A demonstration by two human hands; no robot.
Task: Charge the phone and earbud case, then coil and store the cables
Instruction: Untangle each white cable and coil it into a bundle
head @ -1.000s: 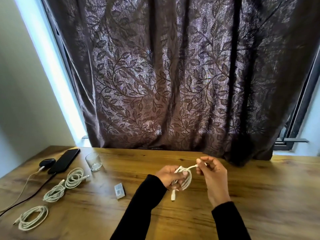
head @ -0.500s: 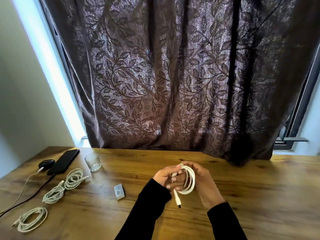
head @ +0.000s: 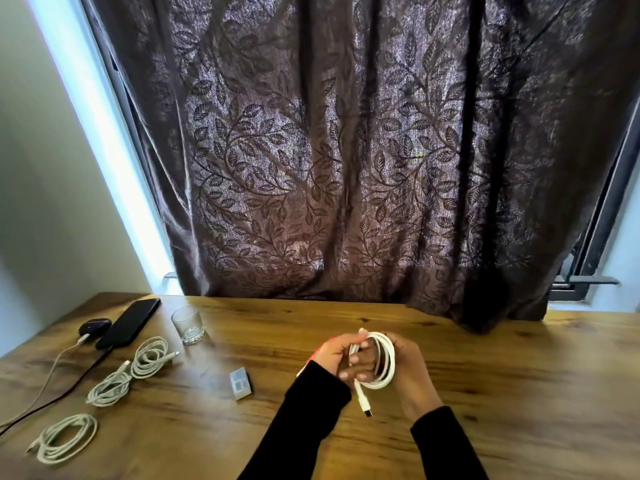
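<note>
Above the middle of the wooden table (head: 519, 393), both hands hold a coiled white cable (head: 388, 362). My left hand (head: 334, 353) grips the coil's left side. My right hand (head: 407, 372) has its fingers threaded through the loops. One plug end (head: 365, 405) hangs down below the coil. At the far left lie a black phone (head: 130, 322) and a dark earbud case (head: 93, 327), each with a cable running off the left edge. Three more coiled white cables lie on the left: one (head: 150, 356), a second (head: 109, 389) and a third (head: 64, 438).
An empty drinking glass (head: 188, 324) stands behind the coils. A small white charger block (head: 240, 383) lies left of my left forearm. A dark leaf-patterned curtain (head: 346, 150) hangs down to the table's back edge.
A second ago my right hand pinched the cable's end out to the right. Since then it has closed in on the coil, its fingers now inside the loops, and a plug end hangs free.
</note>
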